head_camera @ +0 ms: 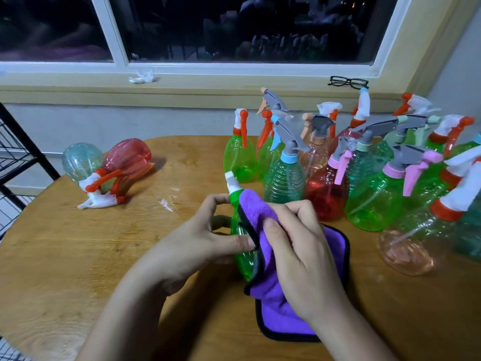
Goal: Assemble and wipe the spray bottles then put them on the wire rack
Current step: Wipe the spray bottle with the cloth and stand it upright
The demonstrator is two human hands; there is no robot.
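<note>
- Curled around the middle of a green spray bottle [244, 264], the left hand [197, 241] holds it tilted, thumb laid across the front.
- Right hand [302, 251], fingers bent, pinches a purple microfibre cloth [281, 316] against that bottle's right side and shoulder.
- Assembled spray bottles [364, 199] crowd behind and right of the held bottle; the wire rack [28, 140] stands far to its left, and a wooden table [65, 256] lies beneath it.

The purple cloth [263, 212] and the right hand [302, 246] hide the right side of the green spray bottle [242, 259]. The left edge cuts off the black wire rack [18, 155], and the right edge cuts off the outermost bottles [472, 225].
</note>
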